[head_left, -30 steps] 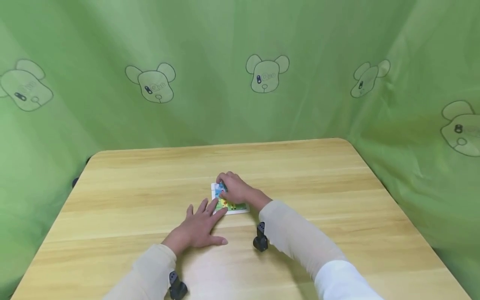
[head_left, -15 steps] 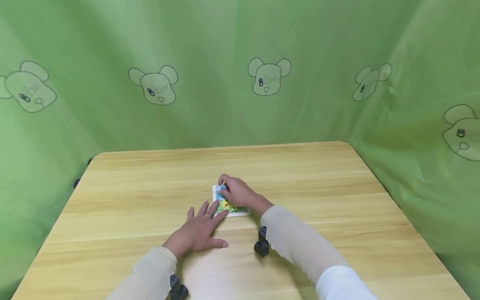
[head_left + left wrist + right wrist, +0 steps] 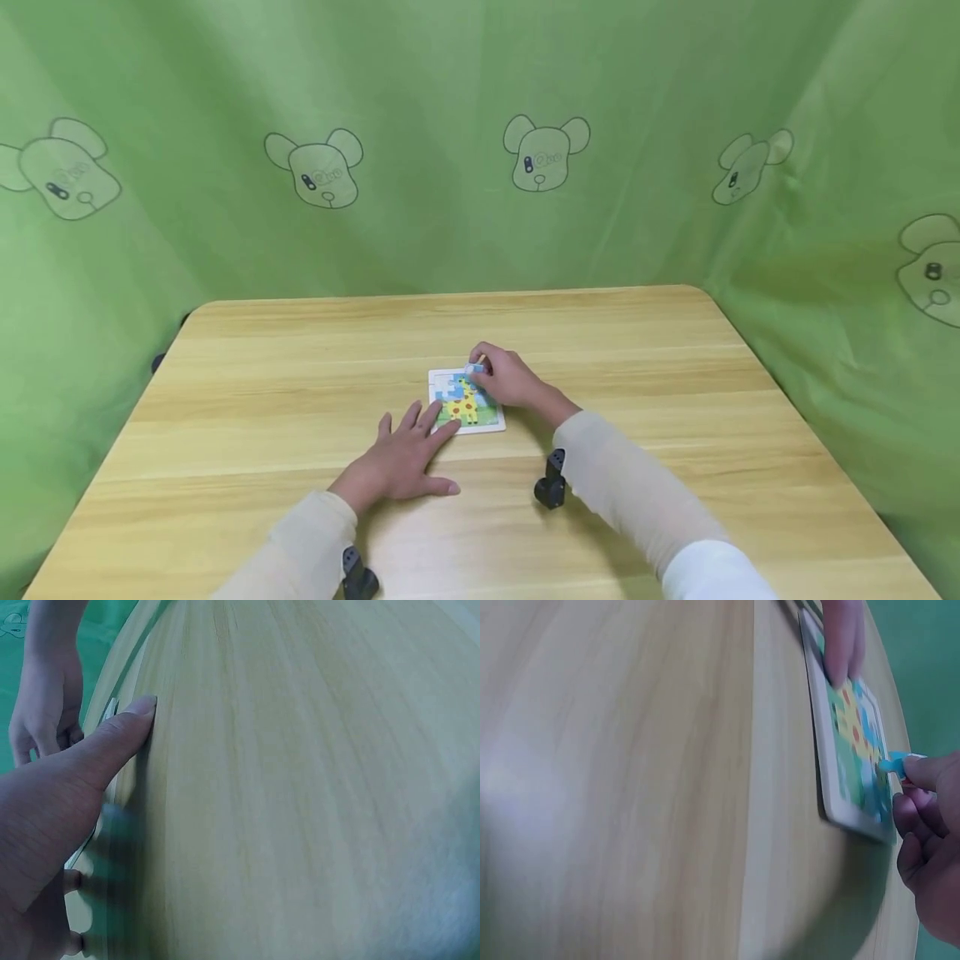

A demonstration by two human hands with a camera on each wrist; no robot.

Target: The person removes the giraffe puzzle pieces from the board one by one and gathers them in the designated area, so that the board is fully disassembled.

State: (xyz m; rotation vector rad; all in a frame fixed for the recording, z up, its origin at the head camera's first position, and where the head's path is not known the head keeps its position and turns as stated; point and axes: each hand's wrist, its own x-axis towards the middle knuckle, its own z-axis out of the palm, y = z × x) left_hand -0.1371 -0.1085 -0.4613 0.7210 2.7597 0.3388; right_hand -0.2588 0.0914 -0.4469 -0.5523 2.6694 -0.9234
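Note:
A small jigsaw puzzle (image 3: 462, 407) with a yellow spotted giraffe on blue and green lies in a white frame on the table. A white, jigsaw-edged patch shows in its upper left part. My right hand (image 3: 508, 381) pinches a light blue puzzle piece (image 3: 894, 763) between thumb and fingers, over the puzzle's far right corner. My left hand (image 3: 408, 457) lies spread with straight fingers, two fingertips resting on the puzzle's near left part. In the left wrist view the left thumb (image 3: 120, 739) stretches out over the wood, and the hand hides most of the puzzle.
The puzzle lies near the middle of a wooden table (image 3: 300, 350). Green curtains (image 3: 420, 208) with bear-head outlines enclose the back and sides. Black camera mounts (image 3: 551, 481) sit at both wrists.
My right hand has moved right from the puzzle's upper left to its far right corner, with a light blue piece now visible in its fingers. The left hand stays put.

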